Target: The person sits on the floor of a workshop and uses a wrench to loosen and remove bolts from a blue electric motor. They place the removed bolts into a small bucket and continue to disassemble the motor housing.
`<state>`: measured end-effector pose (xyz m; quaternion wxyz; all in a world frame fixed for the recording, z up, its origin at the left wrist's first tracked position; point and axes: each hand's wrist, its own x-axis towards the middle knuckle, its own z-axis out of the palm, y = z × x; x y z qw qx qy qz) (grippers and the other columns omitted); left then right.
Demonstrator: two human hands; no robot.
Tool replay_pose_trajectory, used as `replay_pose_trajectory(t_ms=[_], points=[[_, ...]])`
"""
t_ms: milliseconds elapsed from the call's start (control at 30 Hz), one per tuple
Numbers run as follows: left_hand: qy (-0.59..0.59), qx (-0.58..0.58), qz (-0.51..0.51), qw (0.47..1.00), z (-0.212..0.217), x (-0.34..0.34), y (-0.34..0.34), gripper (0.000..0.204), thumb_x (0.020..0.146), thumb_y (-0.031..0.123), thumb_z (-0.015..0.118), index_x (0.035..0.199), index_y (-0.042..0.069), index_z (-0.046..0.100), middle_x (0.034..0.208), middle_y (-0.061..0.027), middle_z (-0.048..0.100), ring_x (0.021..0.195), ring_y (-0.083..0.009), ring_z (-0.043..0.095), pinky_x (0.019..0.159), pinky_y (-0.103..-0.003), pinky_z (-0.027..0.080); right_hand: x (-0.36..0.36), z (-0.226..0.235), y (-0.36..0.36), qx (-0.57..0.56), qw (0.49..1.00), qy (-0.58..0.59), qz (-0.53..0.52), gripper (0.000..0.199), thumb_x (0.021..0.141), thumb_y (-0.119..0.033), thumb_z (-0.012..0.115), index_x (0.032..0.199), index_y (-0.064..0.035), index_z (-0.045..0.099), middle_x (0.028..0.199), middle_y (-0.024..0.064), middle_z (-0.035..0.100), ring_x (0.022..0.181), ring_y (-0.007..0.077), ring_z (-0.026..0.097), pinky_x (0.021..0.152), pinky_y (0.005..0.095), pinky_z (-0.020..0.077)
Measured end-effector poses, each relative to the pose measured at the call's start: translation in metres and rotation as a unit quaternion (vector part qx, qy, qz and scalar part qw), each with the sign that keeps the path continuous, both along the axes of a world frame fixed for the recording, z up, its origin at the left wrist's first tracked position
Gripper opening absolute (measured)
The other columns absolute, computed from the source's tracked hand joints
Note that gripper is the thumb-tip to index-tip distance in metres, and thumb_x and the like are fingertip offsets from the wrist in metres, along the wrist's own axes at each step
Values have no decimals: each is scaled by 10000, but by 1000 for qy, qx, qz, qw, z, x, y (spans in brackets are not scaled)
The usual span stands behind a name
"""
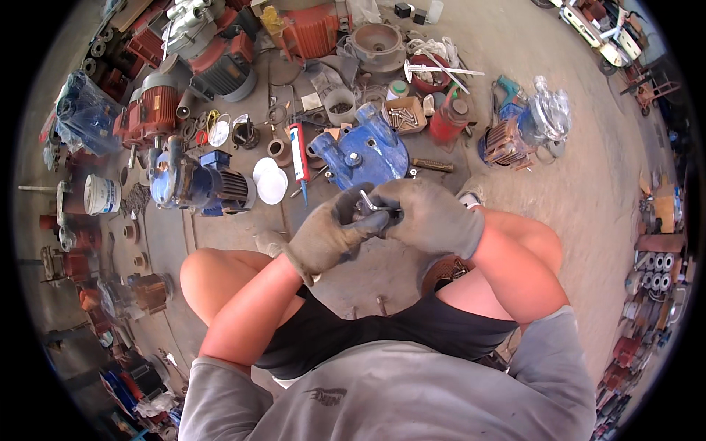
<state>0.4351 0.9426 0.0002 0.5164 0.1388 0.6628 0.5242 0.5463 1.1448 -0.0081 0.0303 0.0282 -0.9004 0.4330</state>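
Both my hands wear grey-brown work gloves with dark fingertips and meet in front of me, above my lap. A shiny bent metal rod, shaped like a hex key [369, 201], shows between them. Its longer side runs into the closed fingers of my right hand [437, 217]. My left hand [327, 231] is closed too, its fingers curled around something small and dark that I cannot make out. Just beyond the gloves a blue pump casing [375, 156] with a bolt on its face lies on the floor.
A red-and-white sealant tube [298, 151], white discs [271, 182] and a blue motor pump [198, 184] lie to the left. A box of bolts [404, 115], a red bottle [449, 121], a caliper [441, 69] and another motor [507, 140] stand beyond and right.
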Motion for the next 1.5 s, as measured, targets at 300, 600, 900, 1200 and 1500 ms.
replay_pose_trajectory(t_ms=[300,600,900,1200,1500], points=[[446,-69,134,882,-96,-64,3,395,867,297,928,1070,43,703,939,-88,724,771,-190,684,696,-361,562,-70,7,56,-269,956,-72,-89,313,1026,-187,682,1321,-107,748,919,5,763,782,61,634,702,251,514],[341,-47,98,934,-89,-79,-5,322,862,213,931,1018,47,703,866,-42,705,725,-143,626,677,-326,534,-154,-38,45,58,979,20,-194,385,855,-223,806,1205,-65,780,1116,232,784,1029,399,757,921,457,584],[391,-19,98,915,-96,-81,-6,233,859,164,905,979,42,747,876,-69,726,705,-172,661,655,-344,535,-170,-49,33,229,963,-27,-137,385,899,-284,742,1243,-118,798,1238,219,758,1148,386,725,1000,473,562],[302,-107,118,940,-65,-64,4,370,938,103,786,1268,-12,666,1069,-103,753,826,-179,716,727,-342,575,-138,-32,39,213,969,23,-127,382,918,-319,743,1253,-142,793,1199,172,775,1133,359,733,984,470,578],[-331,200,234,892,-43,-8,-19,286,1056,40,521,1304,-31,645,1183,-159,735,1032,-302,760,936,-500,647,-24,33,-35,188,978,67,68,387,836,-307,840,1170,-135,748,1045,110,738,912,349,753,778,459,608]])
